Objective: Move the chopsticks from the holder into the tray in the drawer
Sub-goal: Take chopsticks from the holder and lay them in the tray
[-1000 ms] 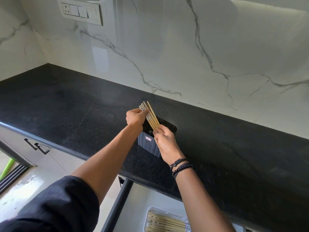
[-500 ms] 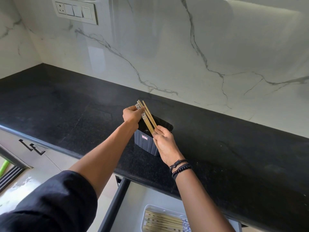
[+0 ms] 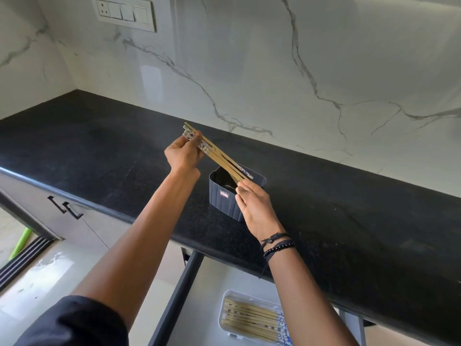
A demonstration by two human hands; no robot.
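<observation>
1. A small bundle of bamboo chopsticks (image 3: 219, 158) is held in the air above the black counter (image 3: 99, 156), slanting from upper left down to lower right, with the patterned ends at the upper left
2. The lower tips of the bundle reach the mouth of the dark holder (image 3: 224, 196); whether they touch its rim cannot be told
3. The left hand (image 3: 183, 154) pinches the patterned upper end, fingers and thumb clenched around the sticks
4. The right hand (image 3: 254, 208) grips the lower end between thumb and fingertips just over the holder's near right corner, and part of the holder's front is hidden behind this hand
5. One more patterned stick end (image 3: 245, 171) shows at the holder's far rim, apart from the lifted bundle
6. The holder stands upright near the front edge of the counter, roughly midway along the visible stretch, with a small label on its front face
7. Below the counter's front edge a drawer (image 3: 174, 300) stands open, and a white tray (image 3: 225, 299) lies in it
8. Many chopsticks (image 3: 252, 320) lie flat side by side in the tray, patterned ends to the right
9. The right wrist wears dark bracelets (image 3: 277, 243), and the left arm ends in a dark sleeve (image 3: 74, 323)
10. A white marble wall (image 3: 249, 71) with grey veins rises behind the counter, with a switch plate (image 3: 124, 12) at its upper left
</observation>
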